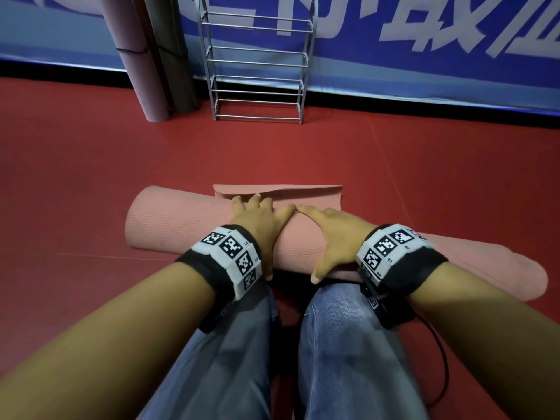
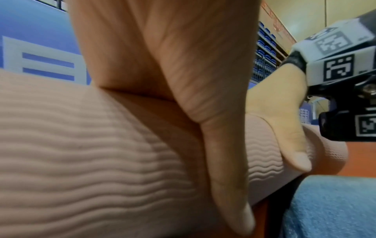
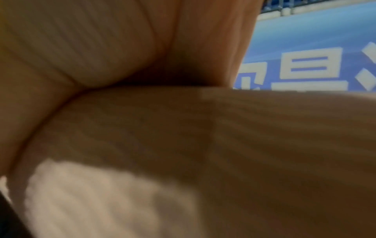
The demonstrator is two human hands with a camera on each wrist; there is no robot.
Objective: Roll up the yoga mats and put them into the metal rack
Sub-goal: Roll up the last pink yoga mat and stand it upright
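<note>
A pink ribbed yoga mat (image 1: 169, 225) lies rolled into a thick tube across the red floor in front of my knees. A short flat tail (image 1: 303, 192) of it still lies beyond the roll. My left hand (image 1: 260, 234) and right hand (image 1: 333, 237) press side by side on top of the roll, fingers reaching over its far side and thumbs down its near side. In the left wrist view my left thumb (image 2: 223, 169) lies straight against the mat (image 2: 81, 153). The right wrist view is blurred, palm against mat (image 3: 244, 145). The empty metal rack (image 1: 257, 71) stands at the blue banner wall.
Two rolled mats, one pink (image 1: 133, 62) and one dark grey (image 1: 172, 56), stand upright against the wall just left of the rack. Red floor (image 1: 394, 162) lies between the roll and the rack. My knees in jeans (image 1: 348, 344) are right behind the roll.
</note>
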